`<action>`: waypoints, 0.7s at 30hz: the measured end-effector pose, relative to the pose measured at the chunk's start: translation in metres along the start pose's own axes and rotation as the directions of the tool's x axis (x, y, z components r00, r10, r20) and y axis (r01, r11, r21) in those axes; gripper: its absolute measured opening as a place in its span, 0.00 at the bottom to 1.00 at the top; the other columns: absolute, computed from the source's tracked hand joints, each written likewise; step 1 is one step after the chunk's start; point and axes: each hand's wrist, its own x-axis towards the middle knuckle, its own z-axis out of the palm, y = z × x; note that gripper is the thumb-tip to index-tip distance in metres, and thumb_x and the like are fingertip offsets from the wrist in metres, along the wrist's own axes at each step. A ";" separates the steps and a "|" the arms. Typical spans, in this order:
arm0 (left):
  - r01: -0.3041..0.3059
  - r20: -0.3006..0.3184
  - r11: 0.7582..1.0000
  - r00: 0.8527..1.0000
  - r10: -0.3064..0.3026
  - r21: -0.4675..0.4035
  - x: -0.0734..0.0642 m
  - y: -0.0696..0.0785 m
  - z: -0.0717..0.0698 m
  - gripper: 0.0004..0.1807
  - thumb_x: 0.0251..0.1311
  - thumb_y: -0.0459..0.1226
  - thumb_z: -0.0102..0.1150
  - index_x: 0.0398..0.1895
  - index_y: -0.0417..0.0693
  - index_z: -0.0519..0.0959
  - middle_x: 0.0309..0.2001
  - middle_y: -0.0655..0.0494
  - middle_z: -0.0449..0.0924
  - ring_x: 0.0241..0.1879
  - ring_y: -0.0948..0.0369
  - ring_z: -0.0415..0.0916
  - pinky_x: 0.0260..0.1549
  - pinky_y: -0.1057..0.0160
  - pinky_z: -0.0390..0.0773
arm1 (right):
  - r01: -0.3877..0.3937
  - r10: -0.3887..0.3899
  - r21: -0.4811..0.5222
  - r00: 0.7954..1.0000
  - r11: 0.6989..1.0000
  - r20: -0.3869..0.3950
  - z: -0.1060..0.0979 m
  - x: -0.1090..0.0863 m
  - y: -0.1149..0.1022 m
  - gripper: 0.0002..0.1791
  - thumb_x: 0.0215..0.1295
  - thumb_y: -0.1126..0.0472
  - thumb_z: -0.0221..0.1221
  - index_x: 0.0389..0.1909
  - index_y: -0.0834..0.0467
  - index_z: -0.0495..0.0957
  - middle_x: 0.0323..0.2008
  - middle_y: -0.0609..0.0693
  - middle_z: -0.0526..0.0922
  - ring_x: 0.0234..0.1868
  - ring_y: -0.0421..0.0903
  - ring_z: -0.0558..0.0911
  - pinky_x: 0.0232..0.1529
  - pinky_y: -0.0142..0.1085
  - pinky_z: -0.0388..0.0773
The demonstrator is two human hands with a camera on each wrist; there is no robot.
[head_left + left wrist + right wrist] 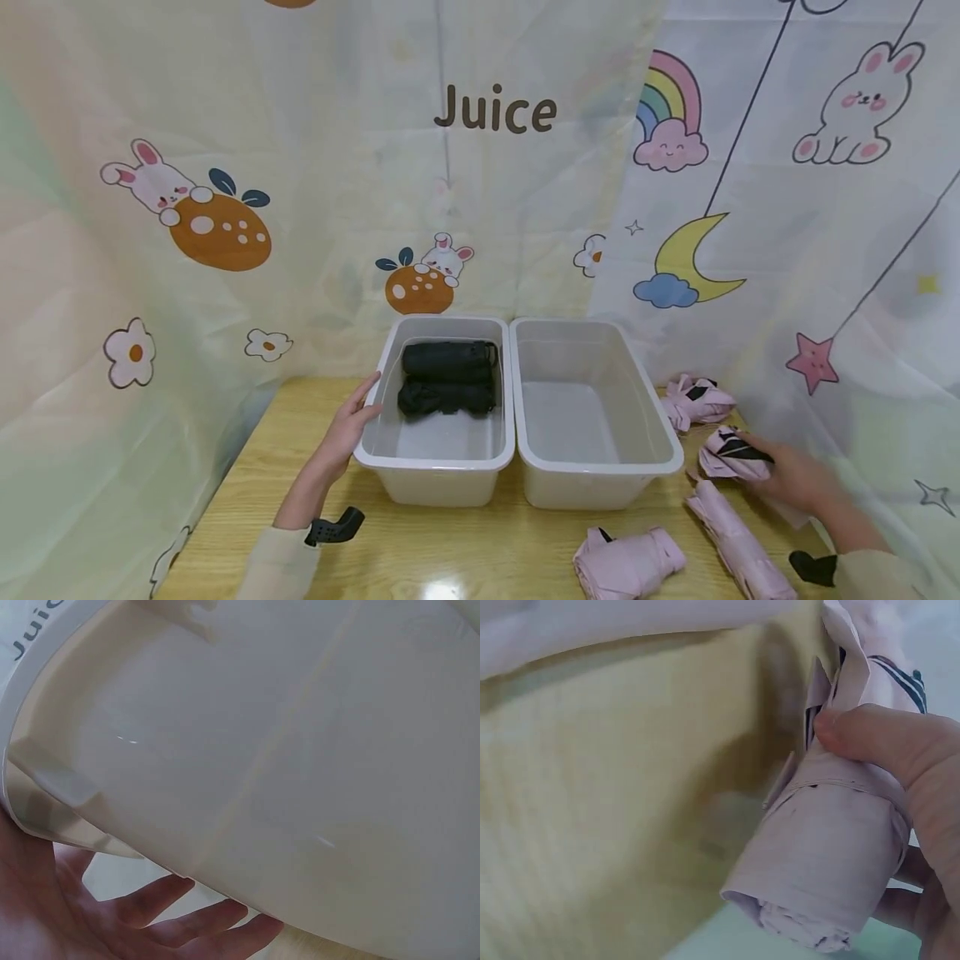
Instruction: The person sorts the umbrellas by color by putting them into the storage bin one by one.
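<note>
My right hand (798,475) grips a folded pink umbrella (825,832) with dark trim, at the table's right side. In the right wrist view the thumb lies across its wrapped fabric, with fingers behind it. My left hand (348,425) holds the left side of a white plastic bin (435,483). The thumb lies over the rim, and the fingers (214,919) touch the outer wall in the left wrist view. Inside that bin lie a black folded umbrella (446,361) and a second black one (446,396) in front of it.
A second white bin (592,492) stands right beside the first, nothing inside. Other pink umbrellas lie on the wooden table (420,542): one behind (697,404), a long one (738,533) and one in front (628,562). A printed curtain (337,167) surrounds the table.
</note>
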 end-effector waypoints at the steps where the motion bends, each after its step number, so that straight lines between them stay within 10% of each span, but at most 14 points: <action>1: -0.003 -0.001 1.000 1.000 0.003 -0.003 0.000 0.000 0.000 0.32 0.74 0.39 0.45 0.77 0.62 0.51 0.74 0.42 0.47 0.64 0.40 0.60 0.48 0.49 0.73 | 0.005 -0.005 -0.003 1.000 1.000 -0.016 -0.006 0.001 0.000 0.48 0.44 0.50 0.75 0.66 0.65 0.68 0.48 0.71 0.79 0.34 0.55 0.80 0.29 0.48 0.75; 8: -0.021 0.005 1.000 1.000 0.021 -0.016 0.002 0.000 -0.001 0.32 0.74 0.39 0.44 0.78 0.60 0.50 0.74 0.41 0.47 0.64 0.39 0.60 0.49 0.48 0.73 | -0.010 0.010 0.011 0.999 1.000 -0.053 -0.065 0.014 -0.019 0.51 0.48 0.47 0.74 0.70 0.65 0.62 0.43 0.70 0.79 0.25 0.51 0.76 0.24 0.43 0.70; 15: -0.020 0.013 1.000 1.000 0.020 -0.015 0.002 0.000 0.000 0.32 0.74 0.40 0.44 0.78 0.60 0.50 0.74 0.40 0.47 0.63 0.38 0.61 0.48 0.47 0.73 | 0.080 -0.083 -0.033 0.988 0.996 -0.128 -0.129 0.043 -0.072 0.49 0.47 0.51 0.75 0.69 0.62 0.65 0.21 0.47 0.68 0.16 0.37 0.58 0.19 0.34 0.58; 21: -0.008 0.010 1.000 1.000 0.009 -0.015 0.001 0.003 0.000 0.32 0.74 0.38 0.44 0.78 0.55 0.50 0.73 0.38 0.48 0.64 0.38 0.60 0.50 0.46 0.72 | 0.099 -0.102 -0.083 0.994 0.992 -0.030 -0.166 0.082 -0.132 0.47 0.51 0.46 0.72 0.71 0.55 0.64 0.49 0.64 0.79 0.29 0.47 0.71 0.26 0.39 0.66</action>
